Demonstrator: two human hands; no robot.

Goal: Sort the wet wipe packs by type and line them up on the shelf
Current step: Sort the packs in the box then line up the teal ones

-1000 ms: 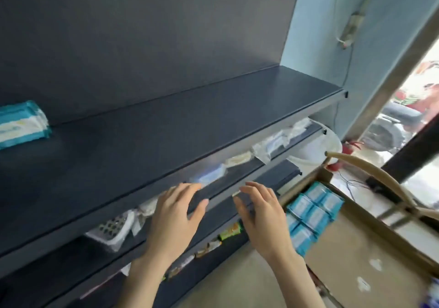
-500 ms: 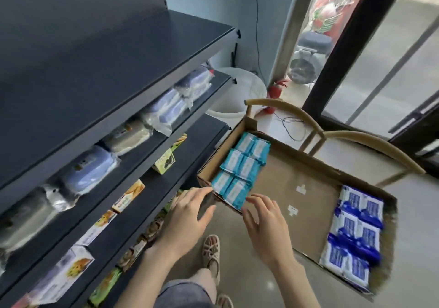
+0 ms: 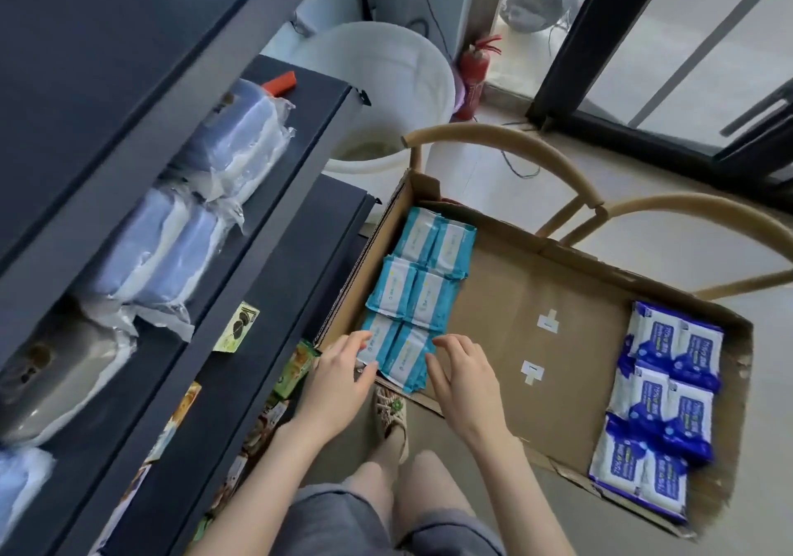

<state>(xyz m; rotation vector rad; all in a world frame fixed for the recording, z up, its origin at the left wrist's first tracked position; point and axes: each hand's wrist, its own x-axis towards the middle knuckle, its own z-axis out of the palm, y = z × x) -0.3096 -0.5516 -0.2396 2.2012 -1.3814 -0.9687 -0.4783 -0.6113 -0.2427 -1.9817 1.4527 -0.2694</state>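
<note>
This looks like a small shop. Dark metal shelving (image 3: 107,41) with several tiers carries packaged goods: plastic-wrapped bundles (image 3: 171,246) on one tier and small snack boxes (image 3: 240,326) on the tier below. Beside it is an open cardboard box (image 3: 536,289) of stock, with light blue wipe packs (image 3: 412,285) at one end and dark blue wipe packs (image 3: 661,392) at the other. A glass door (image 3: 686,62) and a red fire extinguisher (image 3: 474,79) are near.

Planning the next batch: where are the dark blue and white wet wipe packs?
Head view: the dark blue and white wet wipe packs lie at the right end of the open cardboard box, opposite the teal wet wipe packs.
</note>
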